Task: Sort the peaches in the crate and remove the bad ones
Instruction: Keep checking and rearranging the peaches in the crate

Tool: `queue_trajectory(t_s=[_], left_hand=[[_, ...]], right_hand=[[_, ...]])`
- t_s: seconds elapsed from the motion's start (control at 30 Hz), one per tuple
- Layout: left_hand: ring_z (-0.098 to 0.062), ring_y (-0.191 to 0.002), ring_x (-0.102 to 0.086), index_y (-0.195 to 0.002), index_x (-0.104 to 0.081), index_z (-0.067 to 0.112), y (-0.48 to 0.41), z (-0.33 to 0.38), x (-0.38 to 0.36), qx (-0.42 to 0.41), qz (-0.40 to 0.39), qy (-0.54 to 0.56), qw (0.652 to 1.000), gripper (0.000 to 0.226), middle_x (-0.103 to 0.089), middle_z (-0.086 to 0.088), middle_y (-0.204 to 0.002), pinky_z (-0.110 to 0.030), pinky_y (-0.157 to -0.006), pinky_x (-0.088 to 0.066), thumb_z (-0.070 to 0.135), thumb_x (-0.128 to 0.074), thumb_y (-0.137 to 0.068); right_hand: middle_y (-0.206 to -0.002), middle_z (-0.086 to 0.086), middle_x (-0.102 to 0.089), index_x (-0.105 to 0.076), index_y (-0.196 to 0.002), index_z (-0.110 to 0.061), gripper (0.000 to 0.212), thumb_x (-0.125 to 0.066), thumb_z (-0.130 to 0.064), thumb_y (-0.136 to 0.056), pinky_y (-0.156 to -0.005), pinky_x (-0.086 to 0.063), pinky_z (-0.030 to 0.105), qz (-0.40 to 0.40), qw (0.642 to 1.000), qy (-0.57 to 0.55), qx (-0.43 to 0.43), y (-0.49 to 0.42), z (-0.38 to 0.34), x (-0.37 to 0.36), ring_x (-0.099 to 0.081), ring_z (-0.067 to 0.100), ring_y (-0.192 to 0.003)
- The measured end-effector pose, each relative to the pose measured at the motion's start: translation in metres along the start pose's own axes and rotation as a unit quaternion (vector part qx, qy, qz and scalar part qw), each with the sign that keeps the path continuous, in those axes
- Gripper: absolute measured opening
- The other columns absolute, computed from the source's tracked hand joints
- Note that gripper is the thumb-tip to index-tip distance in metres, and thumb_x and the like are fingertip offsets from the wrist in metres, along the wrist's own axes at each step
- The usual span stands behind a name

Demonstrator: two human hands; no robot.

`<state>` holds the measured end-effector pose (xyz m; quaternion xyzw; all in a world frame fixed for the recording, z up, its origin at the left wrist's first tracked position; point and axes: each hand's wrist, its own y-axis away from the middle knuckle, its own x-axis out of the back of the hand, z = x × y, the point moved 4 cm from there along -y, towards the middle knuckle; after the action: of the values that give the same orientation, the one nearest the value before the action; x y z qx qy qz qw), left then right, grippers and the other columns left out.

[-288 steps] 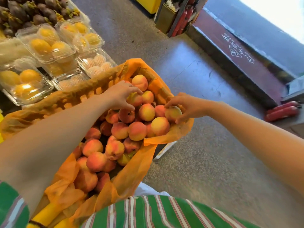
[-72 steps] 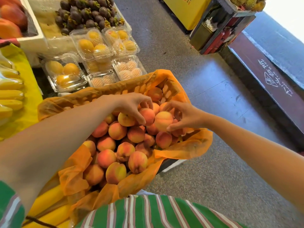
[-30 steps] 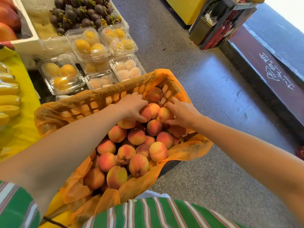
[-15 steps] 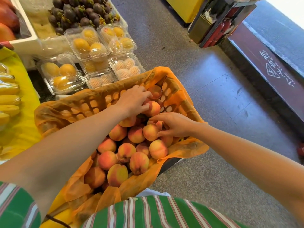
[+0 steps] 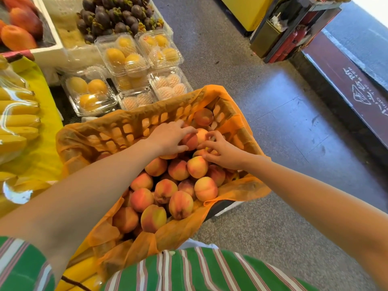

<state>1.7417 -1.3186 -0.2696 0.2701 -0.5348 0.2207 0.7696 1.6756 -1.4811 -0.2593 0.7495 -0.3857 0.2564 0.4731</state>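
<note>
An orange-lined crate [image 5: 130, 127] holds several red-yellow peaches [image 5: 180, 203], piled toward its near and right side. My left hand [image 5: 168, 137] reaches in near the far end and grips a reddish peach [image 5: 190, 140] between thumb and fingers. My right hand [image 5: 223, 151] lies just right of it, fingertips touching a paler peach [image 5: 202, 134] beside the first; whether it grips that peach is unclear. One peach [image 5: 203, 117] sits apart against the far wall of the crate.
Clear boxes of yellow fruit [image 5: 123, 55] and netted fruit [image 5: 168, 85] stand beyond the crate. Dark mangosteens [image 5: 113, 15] lie behind them. Bananas [image 5: 16, 120] on yellow cloth are to the left. Grey floor [image 5: 273, 101] stretches right.
Both hands have moved toward the crate's far end. My right hand rose from the middle of the pile to meet my left hand at the same peaches.
</note>
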Motion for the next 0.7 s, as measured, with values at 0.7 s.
queue_trajectory(t_s=[0.7], left_hand=[[-0.034,-0.124,-0.04,-0.135,-0.045,0.015,0.026,0.034,0.014,0.019,0.01,0.003,1.0,0.051,-0.04,-0.015,-0.138,-0.045,-0.097,-0.042,0.037,-0.055,-0.091]], right_hand=[[-0.12,0.004,-0.061,-0.053,-0.134,-0.023,0.04,-0.056,-0.035,-0.095,-0.095,-0.049,0.038,0.082,0.995,-0.045,-0.042,0.048,-0.02,-0.019,-0.058,0.018,-0.109]])
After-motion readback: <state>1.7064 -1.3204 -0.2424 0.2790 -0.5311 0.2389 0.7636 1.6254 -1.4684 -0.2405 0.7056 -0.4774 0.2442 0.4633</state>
